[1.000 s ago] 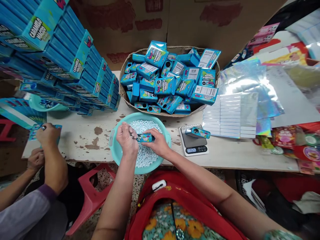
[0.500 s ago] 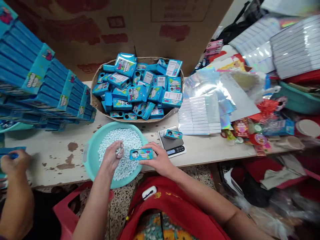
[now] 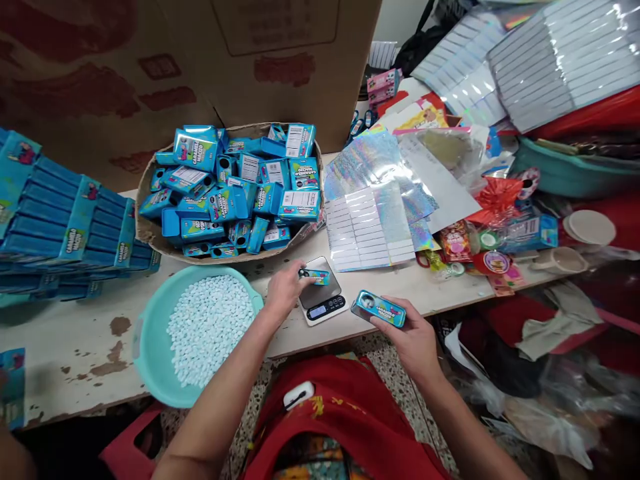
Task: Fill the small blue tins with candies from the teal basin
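My right hand [image 3: 414, 337] holds a blue candy box [image 3: 381, 309] between thumb and fingers, over the table's front edge. White pieces show through the round window in its face. My left hand [image 3: 286, 288] pinches the left end of a second blue candy box [image 3: 320, 277], which is at the plate of a small digital scale [image 3: 326, 309]. Whether that box still rests on the plate, I cannot tell. Left of the scale, a turquoise basin [image 3: 150, 360] holds many small white candies [image 3: 213, 327].
Behind the basin, a cut-down cardboard tray [image 3: 145, 230] is heaped with blue candy boxes. Stacked blue display boxes [image 3: 75, 227] stand at left. Shiny label sheets [image 3: 357, 230] and packaging clutter the right side. A large carton [image 3: 200, 60] rises behind. Part of another person's arm [image 3: 15, 457] shows lower left.
My left hand has left the basin and reached the candy box at the scale. My right hand has carried its candy box rightward, past the scale. The view has turned right.
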Tool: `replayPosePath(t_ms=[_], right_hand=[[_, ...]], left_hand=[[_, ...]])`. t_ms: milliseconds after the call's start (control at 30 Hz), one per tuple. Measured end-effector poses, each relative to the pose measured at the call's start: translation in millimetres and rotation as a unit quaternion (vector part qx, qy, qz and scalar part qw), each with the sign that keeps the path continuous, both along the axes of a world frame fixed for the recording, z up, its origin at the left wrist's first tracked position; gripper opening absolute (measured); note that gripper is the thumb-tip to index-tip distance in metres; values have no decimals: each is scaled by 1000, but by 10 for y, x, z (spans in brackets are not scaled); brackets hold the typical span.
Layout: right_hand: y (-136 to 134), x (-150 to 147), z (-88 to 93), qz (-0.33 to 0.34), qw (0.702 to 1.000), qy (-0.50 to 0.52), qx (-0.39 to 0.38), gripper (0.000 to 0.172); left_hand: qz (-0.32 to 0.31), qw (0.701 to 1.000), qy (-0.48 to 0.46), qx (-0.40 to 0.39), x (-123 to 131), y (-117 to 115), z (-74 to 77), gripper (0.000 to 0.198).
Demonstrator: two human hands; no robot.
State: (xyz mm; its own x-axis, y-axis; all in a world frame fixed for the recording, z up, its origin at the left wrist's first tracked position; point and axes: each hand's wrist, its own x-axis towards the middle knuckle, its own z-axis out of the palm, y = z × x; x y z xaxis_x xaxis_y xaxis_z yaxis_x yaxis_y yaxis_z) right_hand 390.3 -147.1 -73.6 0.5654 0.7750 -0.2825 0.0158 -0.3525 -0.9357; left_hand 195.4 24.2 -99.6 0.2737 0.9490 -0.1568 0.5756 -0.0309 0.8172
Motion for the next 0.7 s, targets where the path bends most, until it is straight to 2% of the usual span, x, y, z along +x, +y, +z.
replayPosePath(t_ms=[100, 200, 267, 333, 400, 467, 567, 700], right_hand=[[-6, 70, -43, -24, 1000, 7, -5, 44], [3, 116, -64, -36, 999, 9, -6, 45], [6, 139, -75, -44, 999, 12, -4, 45], [3, 153, -89, -51, 999, 18, 0, 45], [-6, 157, -101, -55, 998, 21, 4, 45], [-18, 152, -106, -59, 998, 22, 6, 45], [-37, 133, -101, -67, 997, 27, 3, 46], [-69, 103, -94, -77, 997, 26, -11, 46]], left_hand=[[19, 997, -58, -47, -7, 22, -19, 21], [106, 969, -160, -156, -108, 29, 41, 23], [137, 952, -184, -201, -203, 15, 97, 26], [101, 966, -145, -187, -279, -15, 141, 26], [31, 988, -65, -136, -311, -50, 164, 25], [-32, 995, 21, -90, -296, -80, 174, 25], [-87, 988, 121, -41, -232, -100, 179, 27], [-132, 973, 189, 1, -165, -94, 177, 29]])
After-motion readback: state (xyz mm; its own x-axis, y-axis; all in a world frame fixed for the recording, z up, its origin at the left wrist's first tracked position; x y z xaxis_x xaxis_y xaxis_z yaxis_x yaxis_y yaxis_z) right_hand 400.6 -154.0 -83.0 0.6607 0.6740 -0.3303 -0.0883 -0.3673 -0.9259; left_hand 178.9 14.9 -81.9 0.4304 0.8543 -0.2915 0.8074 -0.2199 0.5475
